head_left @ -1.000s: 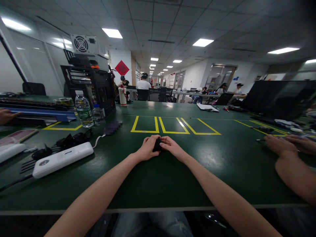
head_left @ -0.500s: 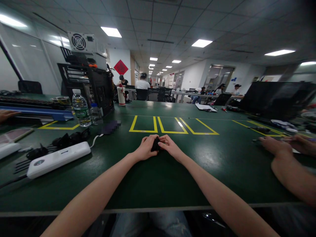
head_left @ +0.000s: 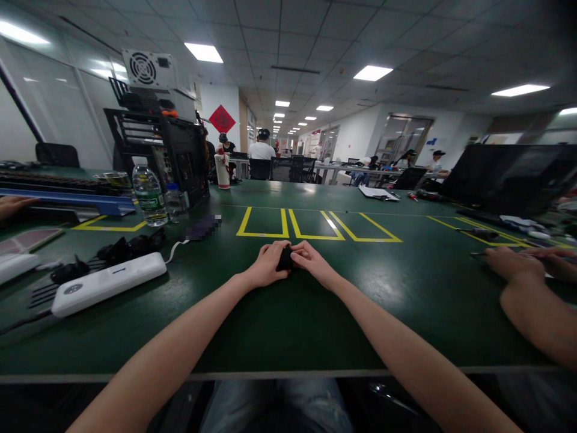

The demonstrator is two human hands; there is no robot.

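A small black object (head_left: 285,258) sits between my two hands, low over the green table (head_left: 288,325), in the middle of the head view. My left hand (head_left: 269,264) grips it from the left, its thumb below and its fingers over the top. From the right, my right hand (head_left: 311,261) pinches at the object's side with thumb and fingers bent together. Most of the object is covered by my fingers, so its kind cannot be made out. Beyond my hands, yellow tape outlines (head_left: 295,237) mark the tabletop.
On the left lie a white power strip (head_left: 110,282) and black cables (head_left: 130,245). A water bottle (head_left: 149,195) stands before an open computer case (head_left: 178,156). To the right are a co-worker's hands (head_left: 518,264), a screwdriver (head_left: 480,233) and a black monitor (head_left: 509,180).
The camera view has shifted slightly, so the table sits a little higher in the picture. My hands keep their hold on the black object, with barely any finger movement.
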